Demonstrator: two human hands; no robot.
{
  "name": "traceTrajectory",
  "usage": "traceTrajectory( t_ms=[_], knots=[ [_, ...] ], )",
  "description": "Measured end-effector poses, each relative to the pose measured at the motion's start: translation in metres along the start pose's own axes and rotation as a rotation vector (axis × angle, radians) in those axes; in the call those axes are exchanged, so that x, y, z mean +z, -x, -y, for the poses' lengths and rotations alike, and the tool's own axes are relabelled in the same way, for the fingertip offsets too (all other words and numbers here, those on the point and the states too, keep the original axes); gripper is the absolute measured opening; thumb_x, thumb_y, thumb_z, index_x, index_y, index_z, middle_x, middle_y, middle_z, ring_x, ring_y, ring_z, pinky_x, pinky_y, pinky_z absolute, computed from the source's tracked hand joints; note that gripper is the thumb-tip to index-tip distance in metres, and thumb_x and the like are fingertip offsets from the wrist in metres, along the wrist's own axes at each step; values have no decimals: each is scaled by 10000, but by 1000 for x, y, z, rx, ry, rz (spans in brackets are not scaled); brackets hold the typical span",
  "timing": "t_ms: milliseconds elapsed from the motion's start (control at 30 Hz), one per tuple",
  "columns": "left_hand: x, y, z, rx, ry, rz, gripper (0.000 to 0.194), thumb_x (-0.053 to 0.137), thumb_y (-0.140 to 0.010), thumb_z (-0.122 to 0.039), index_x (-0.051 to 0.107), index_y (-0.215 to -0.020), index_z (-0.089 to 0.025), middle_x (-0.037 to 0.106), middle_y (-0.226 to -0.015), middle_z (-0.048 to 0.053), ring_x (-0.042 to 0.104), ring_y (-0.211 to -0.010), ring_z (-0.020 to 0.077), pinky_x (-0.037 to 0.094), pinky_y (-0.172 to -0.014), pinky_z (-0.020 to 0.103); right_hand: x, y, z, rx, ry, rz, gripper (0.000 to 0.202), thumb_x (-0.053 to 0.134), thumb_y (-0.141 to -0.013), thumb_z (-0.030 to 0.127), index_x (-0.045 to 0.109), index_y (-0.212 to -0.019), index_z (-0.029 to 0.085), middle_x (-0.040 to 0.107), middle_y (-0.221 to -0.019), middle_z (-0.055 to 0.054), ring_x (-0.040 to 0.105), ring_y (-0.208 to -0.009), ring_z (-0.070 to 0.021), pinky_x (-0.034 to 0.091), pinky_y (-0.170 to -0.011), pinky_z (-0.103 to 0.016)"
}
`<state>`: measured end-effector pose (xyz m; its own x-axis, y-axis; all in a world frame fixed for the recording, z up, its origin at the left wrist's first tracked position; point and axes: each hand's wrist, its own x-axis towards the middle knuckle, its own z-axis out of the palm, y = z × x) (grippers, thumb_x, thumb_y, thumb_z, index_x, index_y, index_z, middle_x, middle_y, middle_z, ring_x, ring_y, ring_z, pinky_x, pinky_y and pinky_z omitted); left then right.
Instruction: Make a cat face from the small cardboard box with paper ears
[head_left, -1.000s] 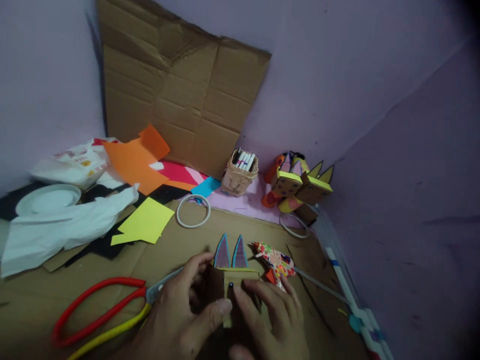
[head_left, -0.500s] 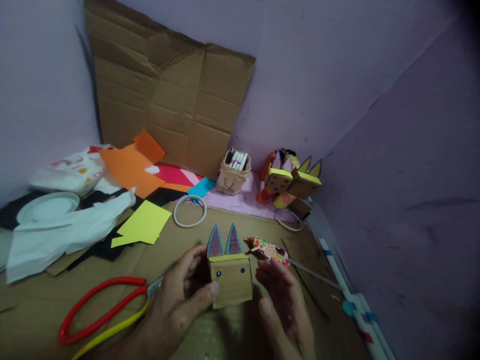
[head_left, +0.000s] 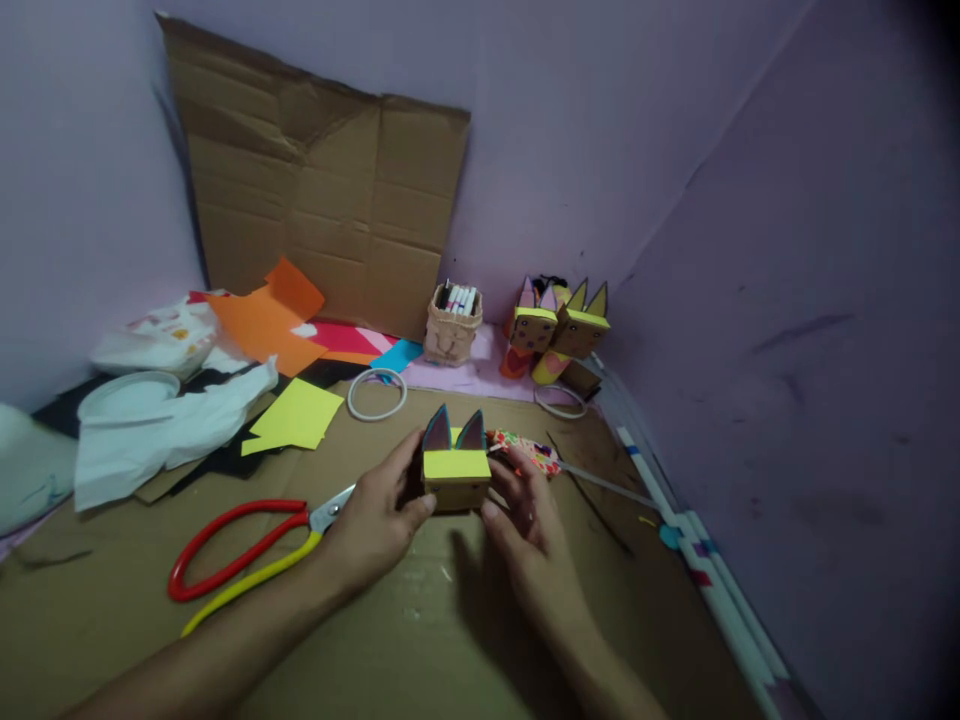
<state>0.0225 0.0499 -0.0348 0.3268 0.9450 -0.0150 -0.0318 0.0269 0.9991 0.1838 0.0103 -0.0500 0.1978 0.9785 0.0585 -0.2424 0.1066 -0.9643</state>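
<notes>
A small cardboard box shaped like an animal head [head_left: 456, 467] is between my hands in the middle of the view. It has a yellow paper top and two pointed purple ears with blue edges. Its face with drawn eyes tilts down and is mostly out of sight. My left hand [head_left: 390, 510] grips the left side, thumb at the lower front corner. At the right side, my right hand [head_left: 529, 515] has its thumb against the lower corner and its fingers curled around the edge. Scissors with red and yellow handles [head_left: 319, 515] lie left of my left forearm.
A patterned glue gun [head_left: 529, 452] lies behind my right hand. Two similar box-headed figures [head_left: 577, 335] stand near the wall, beside a holder of markers [head_left: 453, 330]. White rings [head_left: 377, 396], yellow paper [head_left: 300, 415] and orange paper [head_left: 262, 318] lie on the cardboard [head_left: 420, 640].
The box has tipped forward, so its yellow top now faces me and the drawn eyes are nearly hidden. My right hand has come in from the side to the box.
</notes>
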Motion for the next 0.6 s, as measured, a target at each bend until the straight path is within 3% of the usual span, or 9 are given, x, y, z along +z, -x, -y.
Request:
traceTrajectory(
  t_ms=[167, 300, 367, 467, 600],
  knots=[
    [-5, -1, 5, 55, -241, -81, 904, 574, -642, -89, 283, -1497, -142, 397, -1526, 154, 419, -1373, 305, 340, -1141, 465, -5, -4, -7, -11, 35, 42, 561, 653, -707, 212, 496, -1237, 307, 628, -1267, -81, 567, -1217, -262, 389, -1071, -502],
    [-15, 3, -23, 78, -313, -225, 843, 561, -601, -47, 418, -1423, -171, 452, -1471, 149, 495, -1296, 323, 377, -1100, 509, -12, -9, 6, -46, 94, -71, 544, 697, -656, 257, 511, -1167, 263, 640, -1179, -112, 590, -1139, -280, 495, -930, -480],
    [-21, 8, -43, 121, -395, -432, 687, 570, -613, -41, 550, -1292, -148, 606, -1267, 136, 599, -1149, 277, 456, -1030, 470, -16, -11, 18, -102, 144, -131, 461, 729, -651, 279, 555, -1075, 240, 663, -1085, -94, 622, -1029, -253, 528, -836, -417],
    [-33, 19, -64, 122, -409, -564, 574, 601, -668, -106, 567, -1240, -142, 643, -1174, 123, 625, -1059, 252, 517, -936, 459, -18, -14, 33, -133, 168, -245, 298, 767, -642, 357, 624, -850, 199, 666, -826, -32, 614, -737, -174, 504, -654, -306],
    [-51, 29, -65, 110, -423, -689, 498, 623, -636, -145, 614, -1134, -138, 666, -1124, 110, 632, -1016, 247, 531, -886, 441, -17, -11, 42, -107, 161, -260, 285, 769, -635, 421, 647, -667, 166, 607, -586, 8, 483, -502, -109, 393, -497, -245]
  ],
)
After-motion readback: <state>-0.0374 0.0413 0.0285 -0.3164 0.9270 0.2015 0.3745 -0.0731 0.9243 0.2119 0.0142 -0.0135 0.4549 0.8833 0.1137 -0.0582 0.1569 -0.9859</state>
